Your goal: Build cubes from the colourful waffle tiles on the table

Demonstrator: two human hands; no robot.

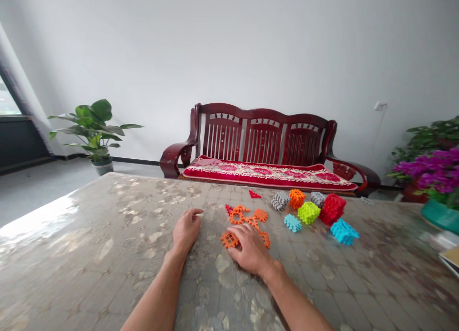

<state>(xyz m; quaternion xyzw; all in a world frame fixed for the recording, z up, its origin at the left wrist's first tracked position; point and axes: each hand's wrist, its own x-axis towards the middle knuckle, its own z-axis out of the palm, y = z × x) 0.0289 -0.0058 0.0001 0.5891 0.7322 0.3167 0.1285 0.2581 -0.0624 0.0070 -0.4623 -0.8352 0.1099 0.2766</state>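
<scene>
My right hand [249,248] has its fingers and thumb around the edge of an orange lattice-shaped plastic building piece [228,239], low over the table. Several loose flat orange interlocking pieces [237,217] lie just beyond that hand, and another orange piece [266,239] shows beside its knuckles. To the left, my left hand [185,230] rests on the tabletop, apart from the pieces. Its fingers are loosely bent, and I see nothing held in them. Small red triangular pieces [254,194] lie farther back.
Stacked clusters stand to the right: grey [280,201], orange [297,198], lime green [309,212], red [333,209] and blue [344,231]. A patterned cover lies over the table [89,254]. Behind it is a wooden bench [263,139]. Purple flowers [432,171] stand at the right.
</scene>
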